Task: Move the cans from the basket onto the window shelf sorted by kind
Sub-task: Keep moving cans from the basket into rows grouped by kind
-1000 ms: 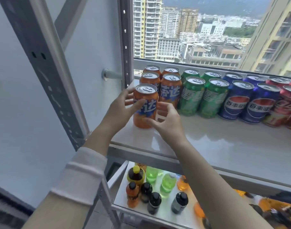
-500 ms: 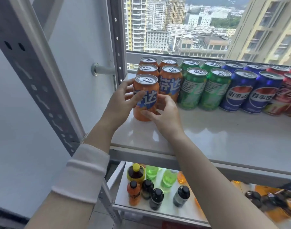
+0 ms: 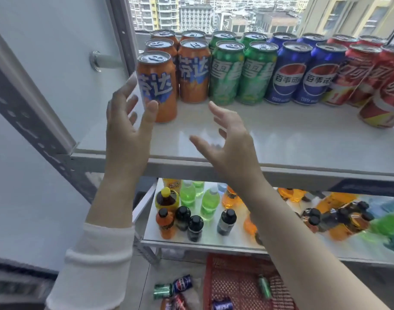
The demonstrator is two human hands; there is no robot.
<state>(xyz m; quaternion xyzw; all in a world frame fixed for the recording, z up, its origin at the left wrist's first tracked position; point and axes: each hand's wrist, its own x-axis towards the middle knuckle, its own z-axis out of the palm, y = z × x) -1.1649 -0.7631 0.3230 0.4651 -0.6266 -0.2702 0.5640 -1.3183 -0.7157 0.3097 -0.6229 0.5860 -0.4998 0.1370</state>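
Both hands hang empty, fingers spread: left hand (image 3: pixel 126 130) just beside the upright orange Fanta can (image 3: pixel 156 86) on the window shelf (image 3: pixel 281 139), right hand (image 3: pixel 231 148) apart. Other cans lie on their sides well below in the red basket (image 3: pixel 236 280), a green can (image 3: pixel 264 287) nearer the right arm.

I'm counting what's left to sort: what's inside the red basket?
A green can and a blue can lie in the red basket; the right arm covers its right part, so more could hide.

We read 芬达 on the orange cans (image 3: pixel 192 70), 雪碧 on the green cans (image 3: pixel 226 72), and 百事可 on the blue cans (image 3: pixel 288 77).
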